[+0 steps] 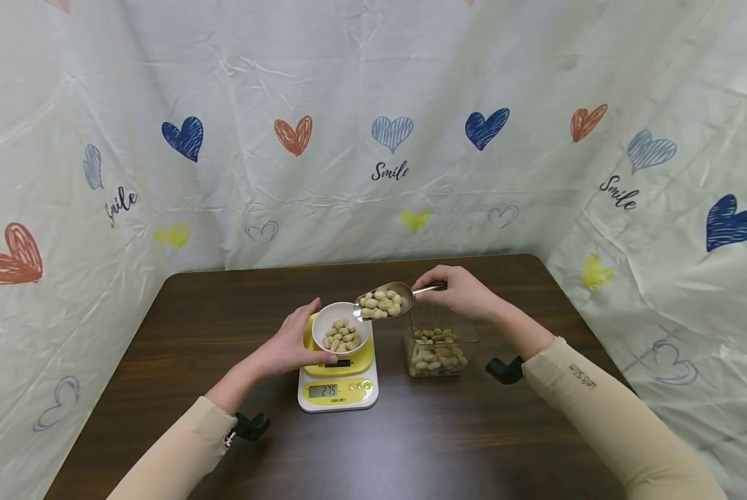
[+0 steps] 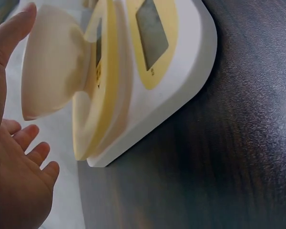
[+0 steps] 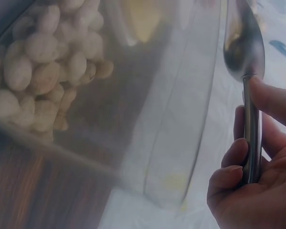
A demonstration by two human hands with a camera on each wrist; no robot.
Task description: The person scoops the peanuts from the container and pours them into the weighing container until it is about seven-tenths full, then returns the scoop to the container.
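Unshelled peanuts [image 1: 342,336] lie in a white bowl [image 1: 323,319] on a yellow-and-white kitchen scale [image 1: 339,401]. Around the bowl's left side my left hand [image 1: 289,342] is spread, thumb at the near edge; in the left wrist view its fingers stand apart from the bowl, and whether the thumb touches is unclear. My right hand [image 1: 457,288] grips the handle of a metal scoop [image 3: 245,52] with curled fingers. Peanuts [image 1: 381,303] fill the scoop, whose lip reaches the bowl's right rim. Below the right hand stands a clear container [image 1: 439,376] with more peanuts.
Everything stands on a dark wooden table [image 1: 461,444]. A white curtain [image 1: 342,208] printed with hearts hangs behind and at the sides. The scale's display [image 1: 323,391] shows digits. A black wrist mount [image 1: 505,370] juts from the right sleeve, another from the left.
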